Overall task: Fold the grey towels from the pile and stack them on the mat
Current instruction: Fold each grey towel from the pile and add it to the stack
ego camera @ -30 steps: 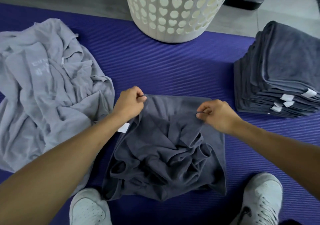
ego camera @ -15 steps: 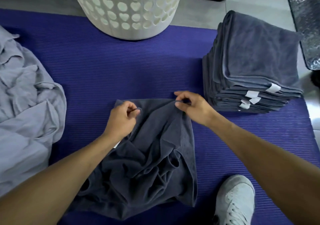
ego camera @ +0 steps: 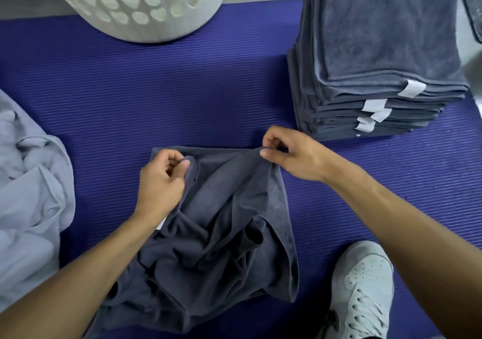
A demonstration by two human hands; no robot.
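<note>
Left hand (ego camera: 161,179): pinches towel's (ego camera: 221,234) far-left edge.
Right hand (ego camera: 292,153): pinches its far-right corner.
Towel: crumpled on mat (ego camera: 156,91), beside shoe (ego camera: 362,286).
Open mat: beyond towel.
Stack (ego camera: 378,59): far right.
Basket (ego camera: 146,2): far edge.

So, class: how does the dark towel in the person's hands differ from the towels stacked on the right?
The dark towel is crumpled and unfolded; the stacked towels are folded flat. It is one towel, pinched by the left hand and right hand; the stack holds many, untouched. Both are dark grey and rest on the mat.
</note>
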